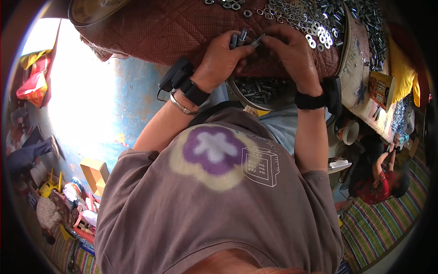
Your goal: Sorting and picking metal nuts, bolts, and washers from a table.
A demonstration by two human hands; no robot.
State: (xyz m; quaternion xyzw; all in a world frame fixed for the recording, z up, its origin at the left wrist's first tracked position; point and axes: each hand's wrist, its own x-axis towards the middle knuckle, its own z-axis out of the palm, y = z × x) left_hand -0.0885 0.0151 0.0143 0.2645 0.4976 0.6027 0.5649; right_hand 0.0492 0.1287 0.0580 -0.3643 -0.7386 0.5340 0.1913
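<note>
My left hand (219,59) is closed around several short metal bolts (239,39), whose ends stick up between thumb and fingers. Close to its fingertips, my right hand (292,52) pinches a small shiny metal piece (258,41); its exact kind is too small to tell. Both hands meet over the front edge of a dark red quilted cloth (182,39). Loose washers (320,39) and nuts (247,13) lie on the cloth just beyond my right hand. Under my hands, a round basin (239,95) holds many dark metal bolts (262,89).
More bolts (372,32) are heaped at the far right, by a patterned cloth surface (353,68) with a small yellow-brown box (382,89). A person in red (378,187) sits at the right; another person (50,210) is at the lower left, near an open cardboard box (94,173).
</note>
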